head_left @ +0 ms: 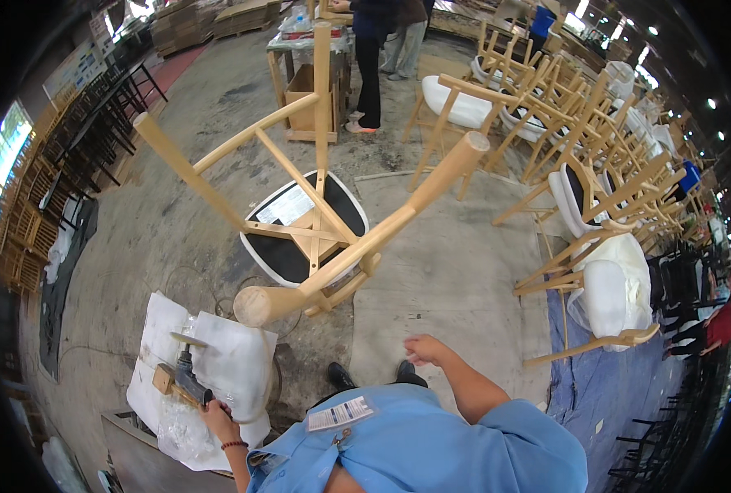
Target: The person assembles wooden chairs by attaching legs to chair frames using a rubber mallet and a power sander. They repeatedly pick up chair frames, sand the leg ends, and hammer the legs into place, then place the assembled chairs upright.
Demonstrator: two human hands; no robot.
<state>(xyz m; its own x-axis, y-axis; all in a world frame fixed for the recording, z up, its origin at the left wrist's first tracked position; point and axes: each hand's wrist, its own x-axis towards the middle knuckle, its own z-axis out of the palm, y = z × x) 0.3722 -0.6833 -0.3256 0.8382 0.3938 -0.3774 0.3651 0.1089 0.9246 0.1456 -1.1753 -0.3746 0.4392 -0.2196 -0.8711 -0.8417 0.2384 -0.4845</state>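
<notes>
Left hand [216, 408] grip pressed around power sander [186, 380], lifting it off white sheet [234, 361]; right hand [421, 349] spread, empty. Upturned chair [316, 238] ahead awaits sanding.

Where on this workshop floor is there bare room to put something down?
The pale floor mat is bare between the upturned wooden chair and the right hand. Grey concrete left of that chair is also open. The stacked wooden chairs at right and the plastic-covered bench by the left hand are crowded.
</notes>
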